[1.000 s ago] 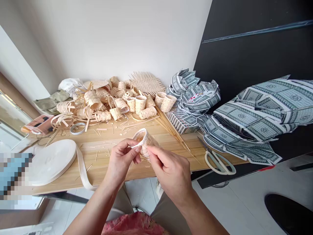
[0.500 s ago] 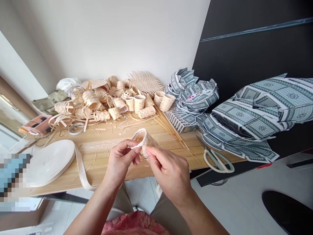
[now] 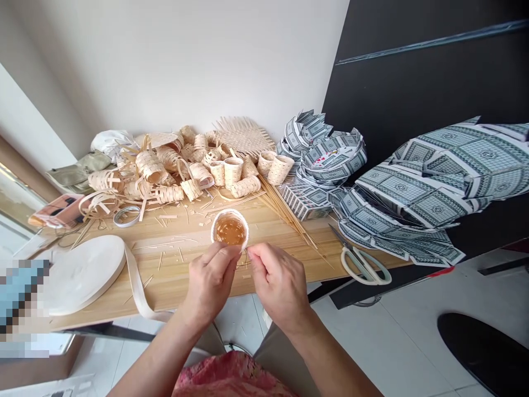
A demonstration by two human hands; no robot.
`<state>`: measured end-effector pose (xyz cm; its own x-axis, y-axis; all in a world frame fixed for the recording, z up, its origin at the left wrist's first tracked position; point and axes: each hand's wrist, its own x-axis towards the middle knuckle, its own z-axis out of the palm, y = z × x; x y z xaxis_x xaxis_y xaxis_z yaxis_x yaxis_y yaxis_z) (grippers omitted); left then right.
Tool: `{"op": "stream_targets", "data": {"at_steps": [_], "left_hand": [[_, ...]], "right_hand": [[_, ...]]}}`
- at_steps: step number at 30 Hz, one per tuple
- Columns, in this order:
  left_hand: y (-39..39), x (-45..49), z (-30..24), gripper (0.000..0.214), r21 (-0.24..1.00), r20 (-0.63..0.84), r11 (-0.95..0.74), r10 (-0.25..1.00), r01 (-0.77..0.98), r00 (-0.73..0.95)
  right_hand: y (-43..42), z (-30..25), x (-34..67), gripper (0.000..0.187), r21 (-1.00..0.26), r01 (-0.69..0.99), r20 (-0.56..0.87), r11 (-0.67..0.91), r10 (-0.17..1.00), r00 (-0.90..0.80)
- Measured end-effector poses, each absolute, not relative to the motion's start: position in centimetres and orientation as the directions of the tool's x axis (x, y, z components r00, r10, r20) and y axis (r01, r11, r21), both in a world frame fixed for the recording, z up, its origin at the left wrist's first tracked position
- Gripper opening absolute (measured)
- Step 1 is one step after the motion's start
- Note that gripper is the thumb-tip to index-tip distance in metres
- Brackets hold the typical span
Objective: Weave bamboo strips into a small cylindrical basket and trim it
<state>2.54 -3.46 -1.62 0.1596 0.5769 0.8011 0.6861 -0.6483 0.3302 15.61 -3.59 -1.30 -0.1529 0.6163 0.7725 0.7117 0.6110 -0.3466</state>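
I am tipping the small woven cup [image 3: 230,230] mouth-up above the bench [image 3: 165,275], its white rim toward me. My left hand [image 3: 211,282] is pinching its lower edge. My right hand [image 3: 279,286] is closing narrow just beside it; I cannot tell whether its fingertips [image 3: 251,251] hold anything.

Right now I'm seeing a white strap roll [image 3: 82,274] at the left end of the wooden table [image 3: 173,286], scissors [image 3: 363,266] on its right edge, and woven bamboo baskets [image 3: 151,167] and playing-card bowls [image 3: 330,160] along its back.
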Motion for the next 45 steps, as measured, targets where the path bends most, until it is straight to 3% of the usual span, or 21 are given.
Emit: {"op": "stream_targets", "data": {"at_steps": [4,10,21,27,35,42,45], "left_hand": [[-3.3,2.6,-2.1,0.011,0.244,0.804,-0.689,0.537,0.682,0.255],[-2.6,1.8,-2.9,0.014,0.085,0.835,-0.637,0.464,0.766,0.294],[-2.6,1.0,-3.8,0.02,0.044,0.821,-0.611,0.473,0.79,0.32],[-3.1,1.7,-4.0,0.02,0.016,0.793,-0.638,0.477,0.77,0.379],[-2.2,0.5,-4.0,0.021,-0.005,0.788,-0.623,0.48,0.782,0.387],[-2.4,0.7,-4.0,0.023,-0.026,0.77,-0.68,0.454,0.733,0.448],[-2.2,0.3,-4.0,0.024,-0.042,0.745,-0.69,0.46,0.722,0.483]], "right_hand": [[-3.6,-1.7,15.6,0.023,-0.383,0.706,0.759,0.596,0.638,-0.127],[-3.8,-1.1,15.8,0.017,-0.6,0.553,0.641,0.577,0.761,-0.098],[-3.6,-2.2,15.8,0.017,-0.852,0.326,0.404,0.41,0.911,-0.088],[-3.4,-2.3,15.7,0.019,-0.831,0.366,0.429,0.419,0.901,-0.056],[-3.5,-2.2,15.6,0.014,-0.868,0.363,0.322,0.34,0.94,-0.11],[-3.3,-2.1,15.8,0.019,-0.849,0.386,0.354,0.361,0.931,-0.091],[-3.4,-1.5,16.3,0.012,-0.755,0.474,0.467,0.453,0.879,-0.096]]}}
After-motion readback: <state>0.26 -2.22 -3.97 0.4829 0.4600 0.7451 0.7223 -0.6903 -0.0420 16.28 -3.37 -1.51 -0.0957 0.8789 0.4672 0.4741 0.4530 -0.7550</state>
